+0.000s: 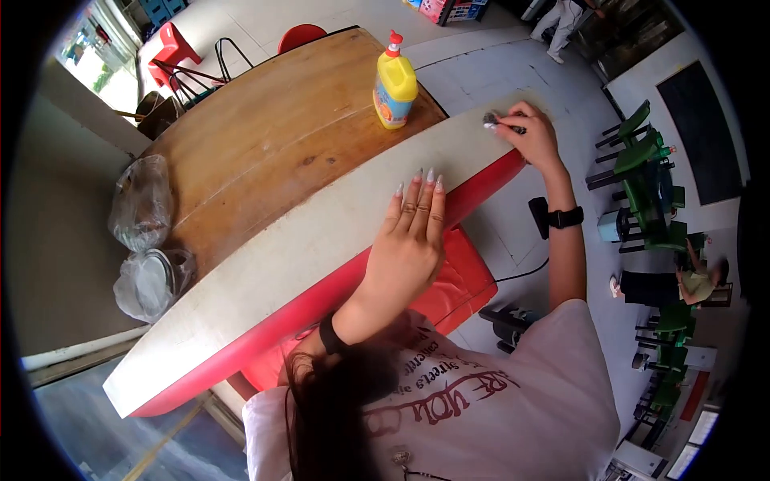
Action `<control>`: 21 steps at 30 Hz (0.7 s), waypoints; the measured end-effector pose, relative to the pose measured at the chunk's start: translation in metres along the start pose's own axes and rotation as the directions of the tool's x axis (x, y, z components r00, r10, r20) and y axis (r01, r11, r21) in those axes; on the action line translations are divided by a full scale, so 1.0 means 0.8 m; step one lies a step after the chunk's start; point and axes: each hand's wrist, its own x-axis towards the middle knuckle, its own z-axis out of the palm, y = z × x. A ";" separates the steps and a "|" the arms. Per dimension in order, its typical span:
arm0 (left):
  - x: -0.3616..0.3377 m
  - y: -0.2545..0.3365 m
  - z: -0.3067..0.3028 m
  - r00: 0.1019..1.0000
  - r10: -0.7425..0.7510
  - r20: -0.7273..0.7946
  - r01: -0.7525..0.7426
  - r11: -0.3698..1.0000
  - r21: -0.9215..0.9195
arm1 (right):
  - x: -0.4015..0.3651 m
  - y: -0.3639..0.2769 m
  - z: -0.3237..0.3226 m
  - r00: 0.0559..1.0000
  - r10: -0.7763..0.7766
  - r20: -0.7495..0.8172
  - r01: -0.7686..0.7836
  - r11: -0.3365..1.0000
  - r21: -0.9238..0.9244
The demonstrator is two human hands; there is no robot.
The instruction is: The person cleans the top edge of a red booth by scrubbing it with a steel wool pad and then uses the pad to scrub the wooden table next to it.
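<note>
A long white board (321,210) with a red edge stretches across in front of me, beside a brown wooden tabletop (265,152). My left hand (411,228) lies flat on the board near its middle, fingers stretched out and holding nothing. Toward the board's far right end, my right hand (531,135) pinches a small silvery-grey wad (491,120) that looks like steel wool, against the white surface. A yellow bottle (395,84) with a red pump top stands upright on the wooden top, between the two hands and beyond the board.
Clear plastic bags (143,200) and a bagged round container (152,276) sit at the left. A red stool (172,52) stands at the back left. Green chairs (642,152) line the right side, where a person (682,276) is. Another person (560,24) stands at the top right.
</note>
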 end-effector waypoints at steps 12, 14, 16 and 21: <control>0.040 -0.016 0.044 0.989 -0.108 -0.101 0.112 0.993 0.030 | -0.033 -0.142 0.018 0.930 -0.366 -0.028 0.367 0.930 0.029; 0.041 -0.014 0.044 0.989 -0.110 -0.095 0.112 0.994 0.017 | -0.030 -0.108 0.013 0.974 -0.228 0.000 0.228 0.972 0.053; 0.041 -0.013 0.043 0.989 -0.119 -0.091 0.120 0.993 0.002 | -0.021 -0.040 0.007 0.991 -0.099 -0.093 0.091 0.992 -0.087; 0.043 -0.011 0.044 0.984 -0.148 -0.100 0.151 0.988 0.022 | -0.022 -0.012 0.001 0.992 0.078 -0.102 -0.079 0.997 -0.004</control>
